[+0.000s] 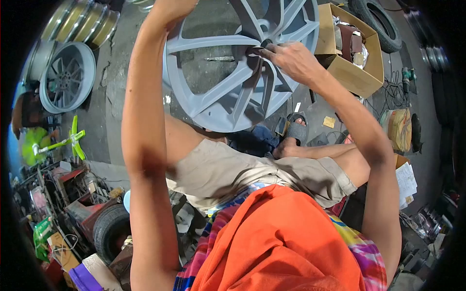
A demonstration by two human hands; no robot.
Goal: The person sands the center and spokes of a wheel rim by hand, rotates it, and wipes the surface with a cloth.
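Note:
A large grey alloy wheel rim (pixel 182 89) with several split spokes stands tilted in front of my legs. My right hand (pixel 293 60) is at its hub, fingers bent and pressed together against the inner ends of the spokes. Something small and dark shows at the fingertips, but I cannot make out what it is. At the top edge of the view, my left hand (pixel 175 8) is beside the rim's upper left side. Its fingers are cut off by the frame, so their grip is hidden.
An open cardboard box (pixel 357 75) stands right of the rim, with a tyre (pixel 376 24) behind it. Another wheel rim (pixel 68 77) and a green fan (pixel 73 138) are at left. A power tool (pixel 407 77) with a cable lies far right. Clutter and a tyre (pixel 110 230) fill the lower left.

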